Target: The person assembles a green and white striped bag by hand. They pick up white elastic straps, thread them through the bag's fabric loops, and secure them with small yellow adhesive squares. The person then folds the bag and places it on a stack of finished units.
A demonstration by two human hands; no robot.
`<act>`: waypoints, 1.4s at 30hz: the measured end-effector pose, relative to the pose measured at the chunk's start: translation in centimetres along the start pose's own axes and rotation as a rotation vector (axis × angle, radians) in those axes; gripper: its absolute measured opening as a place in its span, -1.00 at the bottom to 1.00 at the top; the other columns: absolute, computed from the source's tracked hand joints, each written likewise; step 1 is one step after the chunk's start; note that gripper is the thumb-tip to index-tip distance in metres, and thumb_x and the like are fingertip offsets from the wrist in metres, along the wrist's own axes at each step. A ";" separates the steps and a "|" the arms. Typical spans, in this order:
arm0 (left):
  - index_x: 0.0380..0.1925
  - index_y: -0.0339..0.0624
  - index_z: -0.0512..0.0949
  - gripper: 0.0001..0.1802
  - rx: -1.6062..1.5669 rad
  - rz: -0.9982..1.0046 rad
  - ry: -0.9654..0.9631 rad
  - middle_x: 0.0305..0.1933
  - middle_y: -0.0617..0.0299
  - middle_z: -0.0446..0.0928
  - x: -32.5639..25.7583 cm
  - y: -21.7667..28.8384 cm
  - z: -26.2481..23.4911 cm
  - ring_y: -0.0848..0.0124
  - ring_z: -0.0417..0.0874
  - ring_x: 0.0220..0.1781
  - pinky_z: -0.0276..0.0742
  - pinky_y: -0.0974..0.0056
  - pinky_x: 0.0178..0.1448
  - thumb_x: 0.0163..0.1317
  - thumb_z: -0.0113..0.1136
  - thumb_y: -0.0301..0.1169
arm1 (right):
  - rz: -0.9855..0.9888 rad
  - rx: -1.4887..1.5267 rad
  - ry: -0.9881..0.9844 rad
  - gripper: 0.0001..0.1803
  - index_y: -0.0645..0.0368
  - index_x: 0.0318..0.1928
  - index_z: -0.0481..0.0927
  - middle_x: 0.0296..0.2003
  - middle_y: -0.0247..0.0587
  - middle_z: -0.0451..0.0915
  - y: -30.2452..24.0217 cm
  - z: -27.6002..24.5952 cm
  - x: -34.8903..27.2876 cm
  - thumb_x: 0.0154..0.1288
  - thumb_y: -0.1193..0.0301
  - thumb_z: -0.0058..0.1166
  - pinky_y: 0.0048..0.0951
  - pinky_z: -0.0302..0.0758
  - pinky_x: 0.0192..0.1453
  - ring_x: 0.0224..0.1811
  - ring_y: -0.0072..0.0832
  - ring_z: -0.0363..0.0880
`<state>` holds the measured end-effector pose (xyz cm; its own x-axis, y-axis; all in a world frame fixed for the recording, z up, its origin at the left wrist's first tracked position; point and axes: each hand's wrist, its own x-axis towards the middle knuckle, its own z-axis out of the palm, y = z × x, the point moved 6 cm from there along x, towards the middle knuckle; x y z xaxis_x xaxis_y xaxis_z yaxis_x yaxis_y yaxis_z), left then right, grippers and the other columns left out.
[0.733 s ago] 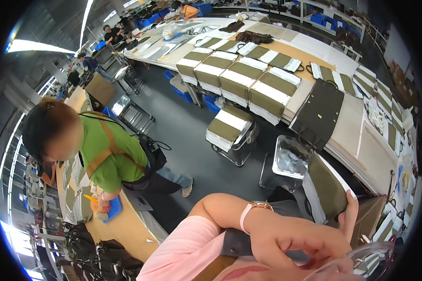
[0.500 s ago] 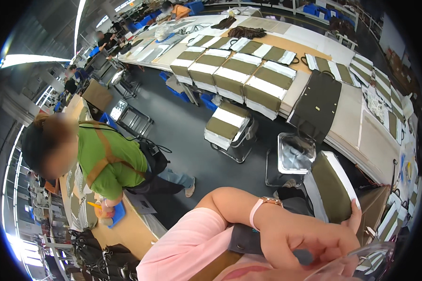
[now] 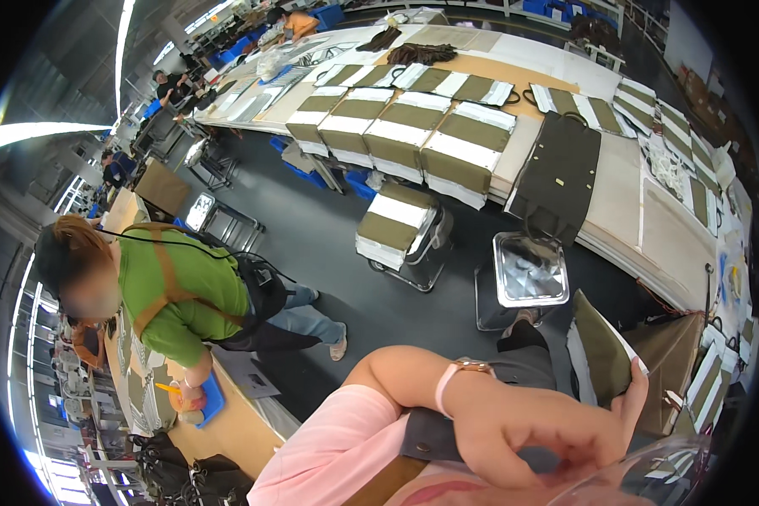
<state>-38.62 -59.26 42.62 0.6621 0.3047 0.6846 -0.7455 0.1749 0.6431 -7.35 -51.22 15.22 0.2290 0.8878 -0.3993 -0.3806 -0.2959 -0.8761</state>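
Observation:
My right hand (image 3: 635,390) grips the outer edge of an olive-green fabric panel with a white border (image 3: 599,350), at the lower right. The panel stands tilted, its face turned mostly aside. Nearer to me, my left hand (image 3: 527,426) is bent with its fingers curled in beside a clear lens (image 3: 658,476). Whatever its fingertips pinch is hidden. A pale band with a watch (image 3: 472,366) circles the left wrist, above a pink sleeve (image 3: 329,447).
Olive-and-white panels (image 3: 409,126) line the long table's edge. A dark piece with handles (image 3: 557,173) hangs over it. Below stand a panel-topped stool (image 3: 394,221) and a shiny-seated stool (image 3: 531,274). At left, a person in green (image 3: 185,278) works at another table, one hand by a blue tray (image 3: 213,401).
The panel in my right hand has turned more edge-on, showing less white. The view has shifted slightly, so the long table sits further left. My left hand stays curled.

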 end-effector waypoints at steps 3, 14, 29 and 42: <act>0.00 -0.29 0.33 -0.61 0.053 0.192 0.065 -0.12 0.14 0.42 -1.4 2.9 -1.3 0.42 0.50 -0.26 0.41 0.34 -0.21 0.16 0.13 -0.51 | 0.045 0.090 0.021 -0.61 0.46 0.01 0.49 -0.09 0.01 0.60 0.5 -0.1 1.2 0.37 0.34 0.05 -0.35 0.52 0.02 -0.08 -0.32 0.62; -0.38 -0.17 0.54 -0.91 0.316 0.372 -0.090 -0.38 0.14 0.53 -5.9 11.1 0.8 0.22 0.53 -0.46 0.40 0.25 -0.45 0.26 0.11 -0.42 | 0.053 0.076 -0.083 -0.62 0.48 0.02 0.46 -0.08 0.03 0.59 0.4 4.6 1.4 0.37 0.37 0.02 -0.29 0.52 0.04 -0.08 -0.26 0.61; -0.57 -0.22 0.54 -0.68 0.397 0.219 -0.288 -0.47 0.07 0.48 -2.3 7.1 -5.7 0.21 0.48 -0.52 0.36 0.22 -0.50 0.35 0.05 -0.32 | 0.019 0.060 0.268 -0.63 0.52 0.05 0.45 -0.03 0.07 0.57 -0.6 -1.7 -1.4 0.37 0.44 -0.04 -0.28 0.50 0.08 -0.01 -0.24 0.58; -0.30 -0.29 0.56 -0.83 -0.189 -0.051 -0.267 -0.30 0.01 0.60 7.7 -6.7 -7.4 0.14 0.60 -0.39 0.51 0.20 -0.36 0.30 0.11 -0.39 | 0.151 0.251 0.395 -0.67 0.44 0.01 0.48 -0.04 0.05 0.58 1.9 -11.9 -3.9 0.37 0.42 0.00 -0.25 0.48 0.14 -0.02 -0.23 0.59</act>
<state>-29.08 -51.14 41.10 0.6769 0.0397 0.7350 -0.6953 0.3620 0.6208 1.71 -59.44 11.90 0.4587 0.6254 -0.6313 -0.6288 -0.2736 -0.7279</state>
